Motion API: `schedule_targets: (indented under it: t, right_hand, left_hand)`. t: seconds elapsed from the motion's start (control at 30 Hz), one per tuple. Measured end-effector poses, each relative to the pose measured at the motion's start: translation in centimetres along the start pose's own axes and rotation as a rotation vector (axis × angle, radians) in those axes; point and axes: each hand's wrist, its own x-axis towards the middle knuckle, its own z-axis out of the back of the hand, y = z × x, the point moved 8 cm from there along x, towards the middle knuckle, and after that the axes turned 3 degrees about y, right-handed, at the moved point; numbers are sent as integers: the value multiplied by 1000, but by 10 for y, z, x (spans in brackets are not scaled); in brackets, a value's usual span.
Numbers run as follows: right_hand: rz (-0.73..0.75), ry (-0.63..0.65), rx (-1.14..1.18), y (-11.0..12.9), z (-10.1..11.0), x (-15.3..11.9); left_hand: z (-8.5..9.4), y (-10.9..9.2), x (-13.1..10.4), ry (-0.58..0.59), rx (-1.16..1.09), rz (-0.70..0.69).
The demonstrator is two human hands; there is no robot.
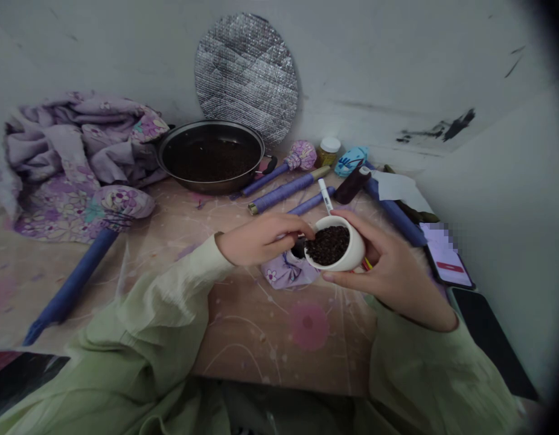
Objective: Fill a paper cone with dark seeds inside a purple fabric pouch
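My right hand (388, 260) is wrapped round a white cup (355, 246) filled with dark brown granules (329, 244). The cup leans with its mouth turned toward me and to the left. My left hand (268, 237) has its fingers bent together, the foremost fingertips touching the granules at the cup's left rim. Its thumb is hidden, and whatever it may pinch does not show. Just under the rim lies a purple floral cloth pouch (284, 273) with a dark round opening (299, 248), partly covered by my left fingers and the cup.
A black pan (211, 184) holds more dark granules at the back. Purple floral fabric (57, 163) and a cloth-headed blue-wrapped stick (75, 284) lie left. Behind the cup are wrapped sticks (284, 190), a white marker (325, 196) and a lidded jar (328, 152). A phone (449, 257) lies right.
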Motion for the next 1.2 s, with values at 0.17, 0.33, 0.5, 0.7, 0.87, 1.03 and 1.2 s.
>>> schedule_targets:
  t: [0.17, 0.33, 0.5, 0.7, 0.87, 1.03, 1.2]
  right_hand:
    - [-3, 4, -11, 0, -1, 1]
    - [-9, 7, -25, 1, -1, 2]
    - [-5, 9, -7, 0, 0, 1]
    - [2, -1, 1, -2, 0, 1]
    - [0, 3, -2, 0, 0, 1]
    - [12, 4, -12, 1, 1, 0]
    - [-2, -2, -3, 0, 1, 0]
  left_hand:
    - [-1, -2, 0, -40, -6, -16]
    - [-10, -2, 1, 14, 30, 4]
    - [-7, -4, 1, 4, 14, -16]
    - [-4, -6, 0, 15, 39, -21]
    - [-1, -7, 0, -1, 24, -28]
    - [-1, -6, 0, -25, 41, -26]
    - [-3, -4, 0, -8, 60, -21]
